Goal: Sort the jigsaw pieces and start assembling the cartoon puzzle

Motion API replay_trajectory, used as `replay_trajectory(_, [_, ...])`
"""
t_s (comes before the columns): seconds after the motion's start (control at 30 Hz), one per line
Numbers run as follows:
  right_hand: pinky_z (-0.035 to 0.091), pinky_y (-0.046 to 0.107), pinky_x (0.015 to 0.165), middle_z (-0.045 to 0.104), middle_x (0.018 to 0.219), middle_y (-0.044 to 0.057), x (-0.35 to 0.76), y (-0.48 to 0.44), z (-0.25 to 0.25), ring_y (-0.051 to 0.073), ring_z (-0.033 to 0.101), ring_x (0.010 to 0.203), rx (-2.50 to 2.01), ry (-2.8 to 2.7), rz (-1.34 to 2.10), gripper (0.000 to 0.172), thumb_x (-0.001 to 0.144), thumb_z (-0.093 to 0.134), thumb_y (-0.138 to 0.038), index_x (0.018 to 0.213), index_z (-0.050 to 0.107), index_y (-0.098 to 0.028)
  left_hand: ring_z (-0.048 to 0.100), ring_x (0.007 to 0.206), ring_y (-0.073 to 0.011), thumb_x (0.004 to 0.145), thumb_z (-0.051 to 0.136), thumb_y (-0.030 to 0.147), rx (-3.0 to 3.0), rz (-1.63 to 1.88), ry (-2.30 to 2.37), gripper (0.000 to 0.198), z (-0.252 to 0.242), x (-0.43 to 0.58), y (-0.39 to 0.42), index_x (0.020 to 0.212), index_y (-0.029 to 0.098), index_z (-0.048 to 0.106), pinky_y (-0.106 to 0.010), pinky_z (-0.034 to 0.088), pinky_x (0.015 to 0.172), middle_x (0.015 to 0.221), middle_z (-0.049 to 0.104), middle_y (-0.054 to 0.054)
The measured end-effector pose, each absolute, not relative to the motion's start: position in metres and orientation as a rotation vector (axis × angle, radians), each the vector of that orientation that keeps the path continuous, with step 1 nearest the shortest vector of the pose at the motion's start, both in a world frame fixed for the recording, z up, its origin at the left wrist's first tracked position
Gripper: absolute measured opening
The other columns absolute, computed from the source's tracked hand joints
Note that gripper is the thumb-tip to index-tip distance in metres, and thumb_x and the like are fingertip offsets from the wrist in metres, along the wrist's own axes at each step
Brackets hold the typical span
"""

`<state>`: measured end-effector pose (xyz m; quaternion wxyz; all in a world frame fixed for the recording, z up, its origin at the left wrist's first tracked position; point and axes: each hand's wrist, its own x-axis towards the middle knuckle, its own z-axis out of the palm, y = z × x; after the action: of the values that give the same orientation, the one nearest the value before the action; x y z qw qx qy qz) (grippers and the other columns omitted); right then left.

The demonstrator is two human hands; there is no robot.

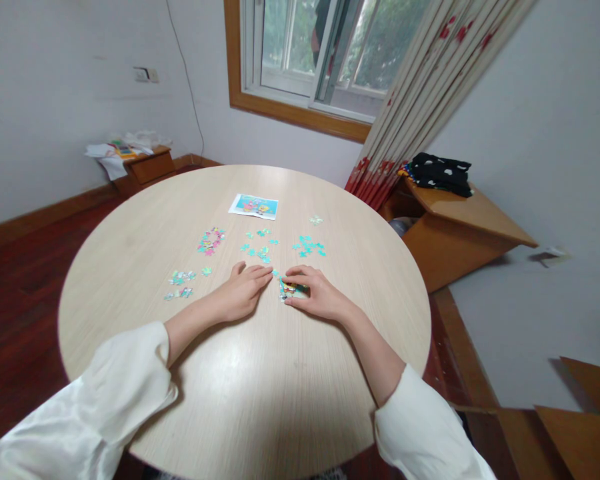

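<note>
My left hand (243, 293) lies low over the table, its fingers stretched out and held together, with the tips beside a small green jigsaw piece (275, 273). My right hand (320, 295) curves over a joined section of jigsaw puzzle (283, 293) in yellow, green and white. Its thumb rests at the near edge and its fingers at the far edge, so part of that section is hidden. Loose turquoise pieces (263, 253) lie beyond my hands, and another turquoise group (307, 247) is to the right. Pink and yellow pieces (210, 242) sit farther left.
The round wooden table (240, 400) carries a printed reference picture (253, 207) at the back. More pale pieces (180, 283) are at the left, and one group (316, 219) is at the back right. A wooden stool (460, 220) with black cloth (441, 175) stands at the right.
</note>
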<state>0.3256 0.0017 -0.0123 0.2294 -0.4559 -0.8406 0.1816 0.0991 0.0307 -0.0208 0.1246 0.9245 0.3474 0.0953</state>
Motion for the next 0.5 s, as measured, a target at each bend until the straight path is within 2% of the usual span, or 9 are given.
replay_trajectory(0.37, [0.042,0.041,0.098,0.063,0.113,0.010,0.3248,0.0029,-0.0147,0.021,0.058,0.107,-1.238,-2.275,0.484,0.031,0.079,0.069,-0.026,0.109,0.069,-0.020,0.040,0.132,-0.0277,0.086,0.029,0.007,2.718,0.288,1.004,0.051,-0.0212,0.0977,0.0312,0.132,0.013,0.049,-0.058,0.022,0.107,0.143,0.046,-0.019])
replay_trajectory(0.5, [0.043,0.040,0.097,0.062,0.113,0.010,0.3254,0.0036,-0.0157,0.021,0.057,0.107,-1.241,-2.264,0.477,0.029,0.081,0.068,-0.027,0.109,0.069,-0.021,0.042,0.129,-0.0287,0.086,0.029,0.007,2.735,0.326,1.016,0.049,-0.0203,0.0976,0.0311,0.128,0.013,0.053,-0.058,0.023,0.106,0.138,0.049,-0.019])
